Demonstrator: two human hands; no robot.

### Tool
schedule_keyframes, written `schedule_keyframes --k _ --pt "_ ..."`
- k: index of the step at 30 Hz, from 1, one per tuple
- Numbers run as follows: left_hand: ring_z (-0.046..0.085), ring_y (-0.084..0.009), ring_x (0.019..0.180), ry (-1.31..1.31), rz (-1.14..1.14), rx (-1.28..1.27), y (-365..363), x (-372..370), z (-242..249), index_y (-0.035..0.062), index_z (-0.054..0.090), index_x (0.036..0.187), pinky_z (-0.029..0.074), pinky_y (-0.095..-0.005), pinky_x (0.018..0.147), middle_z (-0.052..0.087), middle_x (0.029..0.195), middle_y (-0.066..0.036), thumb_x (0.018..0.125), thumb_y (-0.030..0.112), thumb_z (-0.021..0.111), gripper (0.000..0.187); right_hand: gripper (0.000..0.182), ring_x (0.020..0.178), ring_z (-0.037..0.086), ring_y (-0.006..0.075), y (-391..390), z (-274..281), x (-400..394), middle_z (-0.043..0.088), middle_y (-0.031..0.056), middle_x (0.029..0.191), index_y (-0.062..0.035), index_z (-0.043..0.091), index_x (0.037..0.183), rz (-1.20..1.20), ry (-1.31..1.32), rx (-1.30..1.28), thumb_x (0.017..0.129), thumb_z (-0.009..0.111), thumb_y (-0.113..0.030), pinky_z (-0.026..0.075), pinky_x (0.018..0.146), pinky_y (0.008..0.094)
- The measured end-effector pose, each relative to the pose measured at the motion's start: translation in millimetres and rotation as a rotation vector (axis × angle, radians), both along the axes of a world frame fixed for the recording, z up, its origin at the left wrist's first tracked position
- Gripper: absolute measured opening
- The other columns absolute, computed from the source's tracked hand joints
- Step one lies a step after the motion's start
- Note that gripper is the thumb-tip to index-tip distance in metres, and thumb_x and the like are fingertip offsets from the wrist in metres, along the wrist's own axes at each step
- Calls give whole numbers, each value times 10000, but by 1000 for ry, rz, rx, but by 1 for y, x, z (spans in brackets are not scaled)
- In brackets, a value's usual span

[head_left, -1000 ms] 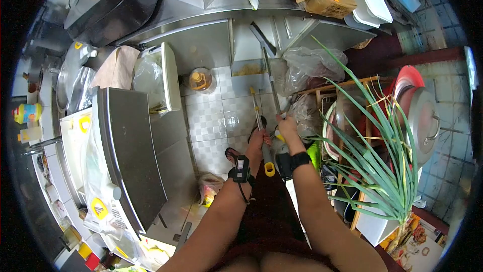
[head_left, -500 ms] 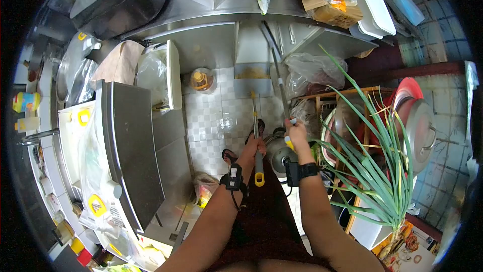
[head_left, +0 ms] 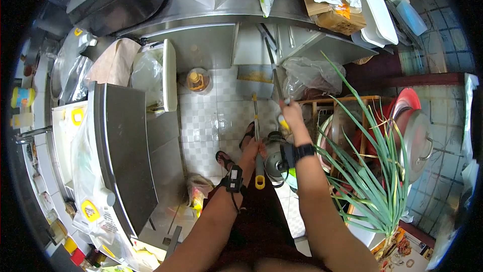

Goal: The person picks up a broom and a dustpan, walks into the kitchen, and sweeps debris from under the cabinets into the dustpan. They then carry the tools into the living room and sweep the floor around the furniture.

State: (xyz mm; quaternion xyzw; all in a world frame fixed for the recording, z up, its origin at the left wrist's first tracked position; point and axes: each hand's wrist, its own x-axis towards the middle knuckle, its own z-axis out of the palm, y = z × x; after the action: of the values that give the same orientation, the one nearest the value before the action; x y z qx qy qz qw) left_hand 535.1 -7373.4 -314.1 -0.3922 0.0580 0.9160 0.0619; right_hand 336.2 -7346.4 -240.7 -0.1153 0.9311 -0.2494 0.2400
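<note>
My left hand (head_left: 253, 150) is closed around the long handle of a dustpan (head_left: 254, 89). The grey dustpan has a row of yellowish teeth and rests on the tiled floor ahead, while its handle ends in a yellow loop below my hand. My right hand (head_left: 292, 113) grips a grey pole with a yellow end, which looks like a broom (head_left: 274, 69). This pole runs forward past the right side of the dustpan toward the low cabinets. Its far end meets a dark bar near the counter's underside, and I cannot make out the bristles.
A steel counter (head_left: 216, 8) crosses the front. On the floor stands an oil bottle (head_left: 198, 81). Plastic bags (head_left: 312, 75) lie right of the pole. Long green onions (head_left: 372, 171) lean over a rack at right. A metal pot (head_left: 275, 160) sits near my legs. A steel cabinet (head_left: 126, 156) is at left.
My right hand has moved forward and slightly left with the pole. The left hand and dustpan stay nearly in place. My feet have shifted a little, and the view has tilted slightly.
</note>
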Motion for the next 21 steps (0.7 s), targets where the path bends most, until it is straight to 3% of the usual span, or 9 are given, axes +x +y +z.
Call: schedule_keyframes --k 2,5,8,11,14,20,21 --pt "367 -109 405 -49 36 47 -1 2 0 112 352 811 371 -273 385 384 556 5 878 129 436 109 352 915 535 409 -26 -5 -34 581 259 905 5 587 932 -6 -13 41 786 562 -314 428 747 423" --pt "382 -109 423 42 -41 -127 1 14 10 118 360 799 360 -258 391 384 560 10 869 113 428 98 384 952 524 405 -58 -4 -71 561 281 950 6 569 1004 113 53 28 788 548 -311 423 790 420" --pt "385 -106 446 78 38 -2 8 16 -3 126 356 791 350 -251 394 378 565 10 860 108 429 102 402 962 521 396 -82 -23 -109 552 275 985 -6 550 1044 212 129 110 791 536 -318 425 811 426" --pt "377 -101 464 26 188 315 23 -2 -21 131 346 824 341 -252 396 364 582 6 864 108 421 88 388 964 523 388 -99 -35 -139 554 260 1000 -16 552 1045 263 125 202 790 529 -308 426 818 426" --pt "363 -100 459 -74 145 16 11 -40 52 139 332 868 338 -254 394 352 601 4 870 110 411 84 369 969 523 381 -103 -54 -166 559 243 1010 -34 561 1044 266 180 196 786 527 -295 430 813 414" --pt "368 -94 465 -61 145 69 24 -39 34 151 326 905 346 -247 401 358 621 2 870 103 416 108 365 1007 501 399 -88 -69 -153 542 276 1022 13 549 1053 202 108 205 761 473 -191 420 839 393" --pt "368 -94 465 -54 144 77 22 -36 31 152 329 909 346 -245 401 358 621 2 870 102 420 110 352 999 501 413 -80 -62 -139 540 296 1002 46 562 1005 351 156 187 742 464 -167 419 838 397"
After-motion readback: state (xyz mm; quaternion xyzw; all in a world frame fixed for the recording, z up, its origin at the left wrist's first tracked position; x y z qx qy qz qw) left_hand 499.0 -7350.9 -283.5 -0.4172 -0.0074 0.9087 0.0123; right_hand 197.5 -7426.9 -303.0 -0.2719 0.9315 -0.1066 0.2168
